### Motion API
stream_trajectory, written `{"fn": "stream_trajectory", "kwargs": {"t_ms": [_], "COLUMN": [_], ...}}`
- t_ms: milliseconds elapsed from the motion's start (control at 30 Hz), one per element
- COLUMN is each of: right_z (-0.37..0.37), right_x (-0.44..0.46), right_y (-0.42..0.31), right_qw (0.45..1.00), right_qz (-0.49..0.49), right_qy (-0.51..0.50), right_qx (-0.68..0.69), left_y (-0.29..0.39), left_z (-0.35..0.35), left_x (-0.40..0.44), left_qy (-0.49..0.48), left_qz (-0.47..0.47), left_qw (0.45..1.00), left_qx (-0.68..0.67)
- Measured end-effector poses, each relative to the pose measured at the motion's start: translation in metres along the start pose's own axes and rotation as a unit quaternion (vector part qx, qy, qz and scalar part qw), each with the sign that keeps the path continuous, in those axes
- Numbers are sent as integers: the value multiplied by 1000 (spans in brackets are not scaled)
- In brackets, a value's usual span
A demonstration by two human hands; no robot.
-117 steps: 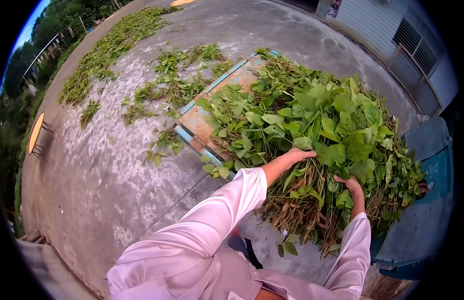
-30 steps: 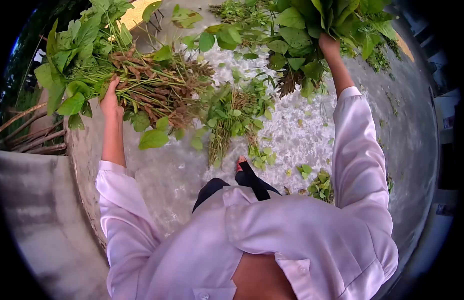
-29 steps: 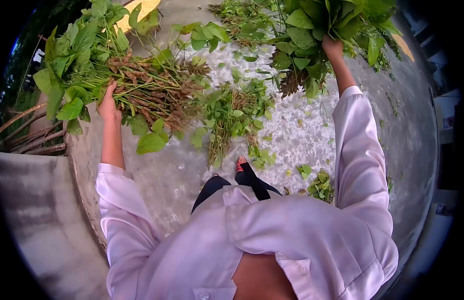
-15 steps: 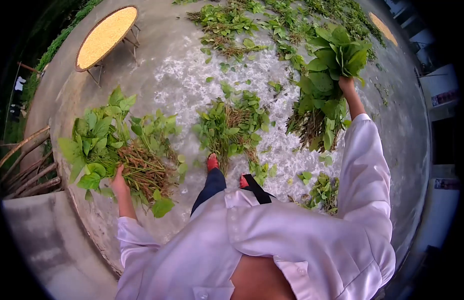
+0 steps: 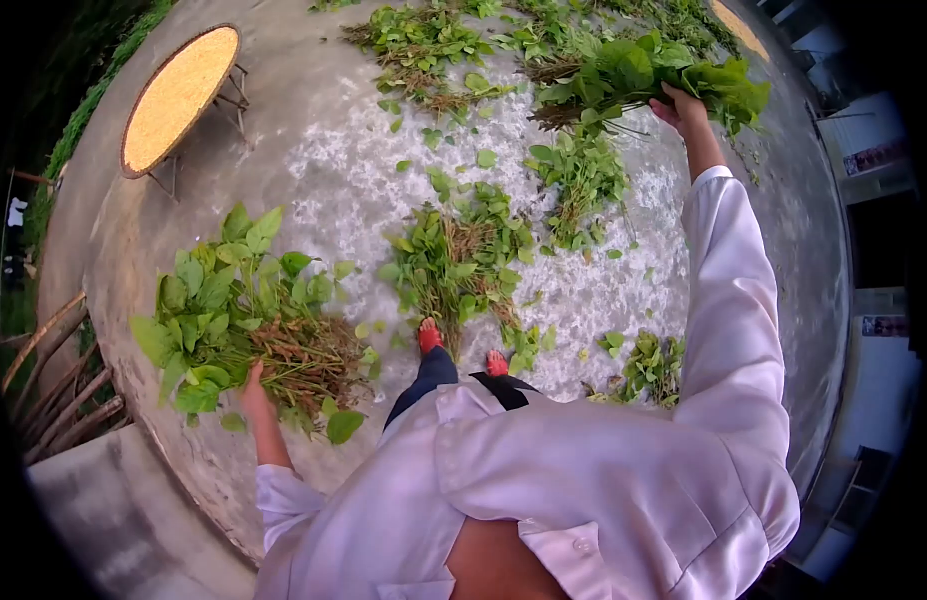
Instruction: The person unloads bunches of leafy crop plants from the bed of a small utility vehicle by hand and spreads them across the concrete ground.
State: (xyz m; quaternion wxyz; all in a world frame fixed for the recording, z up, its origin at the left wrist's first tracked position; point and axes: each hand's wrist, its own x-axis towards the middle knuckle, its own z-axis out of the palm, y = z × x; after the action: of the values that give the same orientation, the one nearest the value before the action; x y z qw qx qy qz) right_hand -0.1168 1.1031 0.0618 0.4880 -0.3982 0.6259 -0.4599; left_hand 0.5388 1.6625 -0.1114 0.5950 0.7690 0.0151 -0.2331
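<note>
My left hand [image 5: 255,392] is closed round the stems of a bunch of leafy bean plants [image 5: 208,290]. Broad green leaves spread to one side of it, and brownish pods and stems lie to the other. Held out at the upper right, my right hand [image 5: 681,108] grips a second bunch of bean plants [image 5: 623,72], now lying sideways with its brown stem end pointing left. The fingers are partly hidden by leaves. Below that bunch, more bean plants [image 5: 583,190] rest on the concrete, and another pile [image 5: 453,255] lies just ahead of my feet.
A round tray of yellow grain [image 5: 183,95] stands on legs at the upper left. Plants [image 5: 418,45] are strewn across the far concrete floor [image 5: 333,150]. A small heap [image 5: 651,368] lies to the right of my feet. Wooden poles [image 5: 68,395] are stacked at the left edge.
My right hand has swung its bunch upward, turning it from hanging upright to sideways, uncovering plants on the floor beneath. My left hand has shifted slightly right and down in view, still holding its bunch.
</note>
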Motion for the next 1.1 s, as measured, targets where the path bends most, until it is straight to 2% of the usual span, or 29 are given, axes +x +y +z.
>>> {"fn": "stream_trajectory", "kwargs": {"t_ms": [33,67,100,167,200,233,267,300,400,533,667,767,867,900,933,967,1033,1100], "right_z": [8,14,18,40,33,23,23,21,9,-29,-60,-67,-54,-49,-46,-42,-31,-12], "right_x": [-5,-8,-9,-59,-59,-48,-59,-73,-127,-210,-326,-365,-369,-366,-362,-359,-353,-343], "right_y": [4,5,19,30,49,73,91,109,170,288,379,415,399,393,394,395,391,370], "right_qw": [990,973,970,989,990,990,994,997,985,912,817,814,806,809,812,816,834,859], "right_qz": [-73,-97,-110,-137,-111,-70,-46,-13,90,227,269,355,392,394,381,368,339,302], "right_qy": [-30,-69,-97,-51,-77,-108,-91,-78,-94,-188,-270,-279,-266,-261,-262,-263,-253,-235], "right_qx": [121,198,193,39,-49,-58,-32,-25,-112,-285,-433,-365,-355,-349,-355,-360,-355,-338], "left_y": [-1,-10,-24,-33,-29,-23,-14,-8,-3,-13,-11,18,84,111,143,161,218,250], "left_z": [1,-2,-7,-10,-4,0,6,10,16,21,46,109,195,227,250,272,305,326], "left_x": [0,9,23,31,29,25,15,8,9,25,44,80,131,142,134,145,131,137], "left_qy": [0,-13,-26,-46,-50,-53,-41,-45,-59,-82,-104,-96,-233,-205,-206,-270,-218,-124], "left_qz": [-15,11,33,45,37,27,-14,-15,-15,-20,4,24,79,23,17,149,271,362], "left_qw": [1000,1000,999,998,998,998,999,999,998,996,994,995,969,977,977,951,910,829], "left_qx": [6,-4,-10,-12,-16,-18,-22,-19,-13,-34,-35,-23,-33,-53,-42,-8,226,407]}}
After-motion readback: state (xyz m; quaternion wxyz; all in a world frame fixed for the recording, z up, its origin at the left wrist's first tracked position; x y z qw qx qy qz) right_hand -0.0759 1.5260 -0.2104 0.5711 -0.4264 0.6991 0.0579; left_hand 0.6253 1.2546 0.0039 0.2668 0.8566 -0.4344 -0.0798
